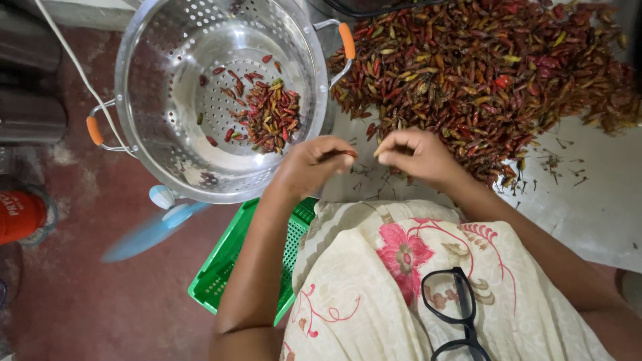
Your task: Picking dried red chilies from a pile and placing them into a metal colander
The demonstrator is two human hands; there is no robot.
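My left hand (313, 166) pinches a small red chilli (345, 154) between thumb and fingers, just in front of my lap. My right hand (416, 155) is closed beside it, fingertips together at the near edge of a big heap of dried red, brown and yellow chillies (481, 73); what it pinches is too small to tell. To the left stands a shiny metal colander (154, 100) with orange handles, holding a small pile of chillies (271, 113). Loose stems (562, 164) lie scattered on the pale sheet (588, 207) under the heap.
A green plastic basket (227, 264) lies beside my left forearm on the red floor. A blue fan (157, 224) spins below the colander, and a white cord (80, 70) crosses its rim. Black-framed glasses (455, 314) hang against my floral dress. A red container (23, 214) sits at far left.
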